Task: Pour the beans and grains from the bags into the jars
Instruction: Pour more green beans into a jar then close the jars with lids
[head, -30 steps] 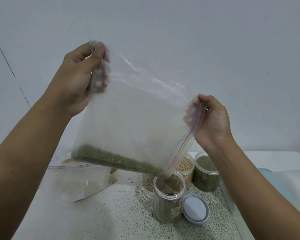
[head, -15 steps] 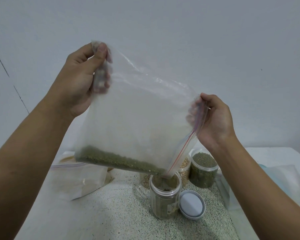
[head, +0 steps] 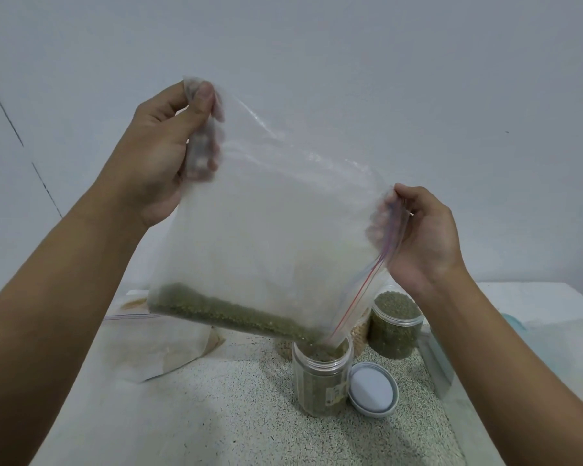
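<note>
A clear zip bag (head: 273,223) hangs tilted in the air, a band of green beans (head: 236,314) lying along its low edge. My left hand (head: 162,149) pinches the bag's upper left corner. My right hand (head: 421,237) pinches the zip edge at the right. The bag's lowest corner dips into the mouth of an open clear jar (head: 320,381), partly filled with green beans, standing on the speckled mat (head: 216,415). The jar's grey-rimmed lid (head: 372,388) lies flat just right of it.
Behind stand a jar of green beans (head: 396,327) and, mostly hidden, a jar of pale beans (head: 360,334). Another zip bag (head: 162,341) lies at the left on the mat. Clear plastic and a light blue object (head: 515,322) sit at the right.
The band of beans in the bag has thinned slightly as it slides toward the low corner. The hands hold nearly the same pose; the view shifted a little.
</note>
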Available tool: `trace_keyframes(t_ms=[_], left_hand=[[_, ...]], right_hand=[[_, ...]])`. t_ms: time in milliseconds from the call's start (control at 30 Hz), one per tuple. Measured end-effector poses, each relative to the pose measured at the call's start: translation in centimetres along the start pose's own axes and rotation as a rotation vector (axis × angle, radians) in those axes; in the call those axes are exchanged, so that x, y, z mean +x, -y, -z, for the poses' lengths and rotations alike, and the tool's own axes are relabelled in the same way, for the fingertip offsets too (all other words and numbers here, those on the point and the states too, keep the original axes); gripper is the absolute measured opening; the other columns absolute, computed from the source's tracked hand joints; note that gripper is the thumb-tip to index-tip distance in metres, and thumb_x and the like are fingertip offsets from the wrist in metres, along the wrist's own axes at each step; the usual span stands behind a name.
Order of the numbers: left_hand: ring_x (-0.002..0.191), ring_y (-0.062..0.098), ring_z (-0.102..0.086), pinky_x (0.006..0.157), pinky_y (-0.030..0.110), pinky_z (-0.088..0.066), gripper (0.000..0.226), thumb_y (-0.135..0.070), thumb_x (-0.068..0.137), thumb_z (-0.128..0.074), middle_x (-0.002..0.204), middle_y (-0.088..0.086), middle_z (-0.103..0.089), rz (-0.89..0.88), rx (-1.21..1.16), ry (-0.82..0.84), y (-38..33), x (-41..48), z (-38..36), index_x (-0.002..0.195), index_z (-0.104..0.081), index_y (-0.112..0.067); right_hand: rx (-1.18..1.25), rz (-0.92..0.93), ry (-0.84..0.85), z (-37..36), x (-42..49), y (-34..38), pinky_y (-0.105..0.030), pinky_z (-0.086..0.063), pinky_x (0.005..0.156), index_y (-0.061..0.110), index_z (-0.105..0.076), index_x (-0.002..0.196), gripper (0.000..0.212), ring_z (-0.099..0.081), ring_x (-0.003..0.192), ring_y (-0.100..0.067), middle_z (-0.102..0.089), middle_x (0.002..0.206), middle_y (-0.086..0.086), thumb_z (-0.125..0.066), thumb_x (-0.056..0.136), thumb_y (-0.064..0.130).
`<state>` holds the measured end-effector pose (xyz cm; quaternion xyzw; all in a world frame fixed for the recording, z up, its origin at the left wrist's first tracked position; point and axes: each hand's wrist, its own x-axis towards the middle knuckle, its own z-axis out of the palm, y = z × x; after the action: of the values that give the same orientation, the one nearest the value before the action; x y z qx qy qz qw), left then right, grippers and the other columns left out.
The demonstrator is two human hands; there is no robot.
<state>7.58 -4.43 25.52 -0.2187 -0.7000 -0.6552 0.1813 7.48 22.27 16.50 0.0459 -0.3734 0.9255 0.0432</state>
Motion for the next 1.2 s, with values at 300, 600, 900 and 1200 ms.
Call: trace_keyframes(t_ms=[300, 600, 900, 1200], left_hand=[[0.054, 0.014, -0.048, 0.051, 0.024, -0.037, 0.025, -0.036, 0.103, -0.053, 0.068, 0.001, -0.052, 0.000, 0.008, -0.006, -0.4, -0.1, 0.0, 0.083, -0.057, -0.022], [0.057, 0.013, -0.050, 0.055, 0.027, -0.036, 0.026, -0.038, 0.103, -0.055, 0.068, -0.003, -0.054, -0.001, 0.020, -0.017, -0.8, 0.0, 0.4, 0.081, -0.059, -0.025], [0.058, 0.014, -0.050, 0.057, 0.028, -0.037, 0.025, -0.039, 0.102, -0.055, 0.067, -0.005, -0.055, 0.002, 0.036, -0.020, -0.9, 0.2, 0.9, 0.081, -0.060, -0.026], [0.058, 0.014, -0.049, 0.056, 0.028, -0.037, 0.026, -0.038, 0.103, -0.056, 0.068, -0.003, -0.054, -0.016, 0.027, -0.006, -0.6, 0.6, 1.3, 0.081, -0.060, -0.025]], right_hand=[[0.020, -0.004, 0.006, -0.3, -0.4, -0.2, -0.023, -0.036, 0.046, 0.020, -0.059, 0.053, 0.046, -0.046, 0.053, -0.012, -0.057, 0.063, 0.006, -0.051, 0.098, 0.017], [0.041, -0.009, 0.025, -0.8, -0.3, -0.3, -0.023, -0.033, 0.046, 0.020, -0.059, 0.052, 0.047, -0.044, 0.054, -0.012, -0.057, 0.062, 0.005, -0.050, 0.098, 0.017], [0.041, -0.011, 0.030, -1.2, 0.1, -0.6, -0.023, -0.035, 0.045, 0.018, -0.058, 0.058, 0.041, -0.046, 0.051, -0.012, -0.057, 0.062, 0.004, -0.051, 0.098, 0.016], [0.005, -0.004, 0.012, -1.2, 0.8, -0.9, -0.024, -0.035, 0.046, 0.017, -0.057, 0.064, 0.033, -0.047, 0.052, -0.013, -0.058, 0.063, 0.004, -0.052, 0.097, 0.017]])
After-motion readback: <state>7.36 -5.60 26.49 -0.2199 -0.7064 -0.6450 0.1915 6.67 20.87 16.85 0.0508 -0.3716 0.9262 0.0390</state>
